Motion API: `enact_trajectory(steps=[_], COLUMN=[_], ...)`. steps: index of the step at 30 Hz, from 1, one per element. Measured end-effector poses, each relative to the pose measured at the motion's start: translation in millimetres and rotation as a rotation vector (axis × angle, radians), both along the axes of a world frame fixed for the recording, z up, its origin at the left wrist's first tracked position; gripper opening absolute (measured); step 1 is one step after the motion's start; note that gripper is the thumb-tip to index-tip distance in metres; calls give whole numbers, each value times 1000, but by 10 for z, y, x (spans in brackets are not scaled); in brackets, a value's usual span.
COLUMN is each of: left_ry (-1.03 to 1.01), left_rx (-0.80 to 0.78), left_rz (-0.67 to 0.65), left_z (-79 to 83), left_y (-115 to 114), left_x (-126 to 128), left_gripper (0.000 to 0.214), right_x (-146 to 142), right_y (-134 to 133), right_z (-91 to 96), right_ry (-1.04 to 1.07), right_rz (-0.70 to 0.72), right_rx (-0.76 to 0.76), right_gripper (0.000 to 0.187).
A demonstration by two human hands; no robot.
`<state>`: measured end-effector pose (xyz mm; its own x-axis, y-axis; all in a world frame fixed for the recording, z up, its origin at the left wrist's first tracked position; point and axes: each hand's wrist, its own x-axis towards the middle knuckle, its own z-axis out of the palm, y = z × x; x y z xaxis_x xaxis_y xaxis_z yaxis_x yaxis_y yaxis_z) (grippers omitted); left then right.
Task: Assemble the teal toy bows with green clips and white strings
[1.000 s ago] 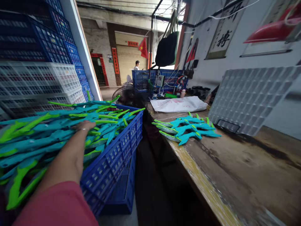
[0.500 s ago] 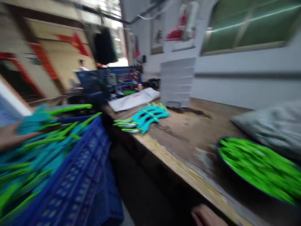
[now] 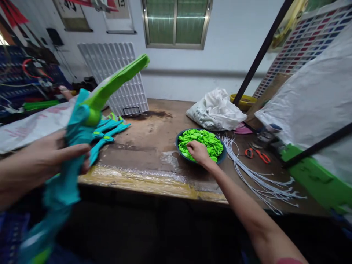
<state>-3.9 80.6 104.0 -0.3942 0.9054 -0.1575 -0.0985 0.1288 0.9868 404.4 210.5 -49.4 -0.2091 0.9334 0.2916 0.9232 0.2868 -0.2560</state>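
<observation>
My left hand (image 3: 46, 161) is wrapped round a long teal plastic part (image 3: 67, 183) with a bright green arm (image 3: 118, 80) jointed at its top, raised at the left. The part is slightly blurred, and its kind is unclear. My right hand (image 3: 199, 151) reaches into a dark round basin (image 3: 224, 156) heaped with small green plastic pieces (image 3: 210, 141). Its fingers are curled down among the pieces, and whatever is between them is hidden. Several similar teal and green parts (image 3: 110, 132) lie on the table behind my left hand.
On the worktable (image 3: 148, 146) stand a white sack (image 3: 216, 110) and a leaning grey ribbed panel (image 3: 118, 69). White cords (image 3: 250, 172) and orange-handled pliers (image 3: 257, 154) lie right of the basin. A dark slanting pole (image 3: 261, 55) rises at the right. Yellowish tape covers the front edge.
My view has swung right, from the blue crate to the basin. My left hand has lifted a teal and green part out of the crate. My right hand has moved into the green pieces.
</observation>
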Motion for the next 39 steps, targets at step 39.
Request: enact_trajectory(steps=[39], left_ry=[-601], left_rx=[-59], left_rz=[-705], left_z=[-2204], left_y=[-553], left_x=[1281], left_gripper=[59], right_x=[118], right_y=[698], right_z=[-96], right_ry=[-416], right_rz=[-138], right_rx=[66], right_gripper=[30])
